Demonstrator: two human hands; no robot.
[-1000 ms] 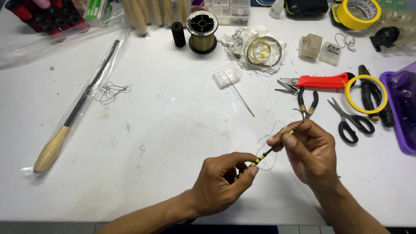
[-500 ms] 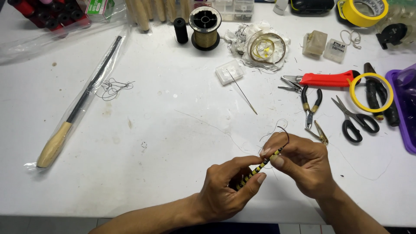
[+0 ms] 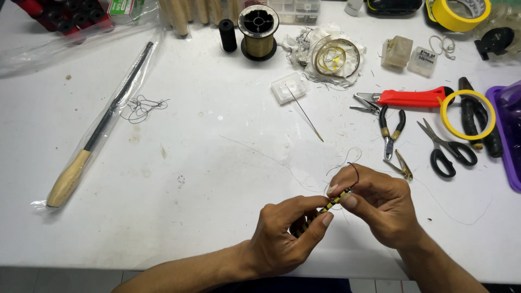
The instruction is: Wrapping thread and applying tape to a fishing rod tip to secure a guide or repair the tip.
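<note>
My left hand (image 3: 287,233) pinches a small yellow-and-black striped lure (image 3: 325,209) at its lower end, low over the white table (image 3: 206,179). My right hand (image 3: 380,203) grips the lure's upper end between thumb and fingers. A thin dark wire loop (image 3: 355,171) curls up from the right fingertips. Fine clear line (image 3: 260,152) trails from the hands across the table.
Behind the hands lie a long needle (image 3: 306,116), small pliers (image 3: 389,130), black scissors (image 3: 448,149), a red-handled tool (image 3: 407,97), a yellow tape ring (image 3: 467,114) and a gold thread spool (image 3: 259,32). A bagged wooden-handled rod (image 3: 97,135) lies at left. A purple tray (image 3: 507,135) sits at right.
Both hands have drawn closer together and slightly down toward me. The right hand now covers more of the lure's upper end, with the wire loop sticking up.
</note>
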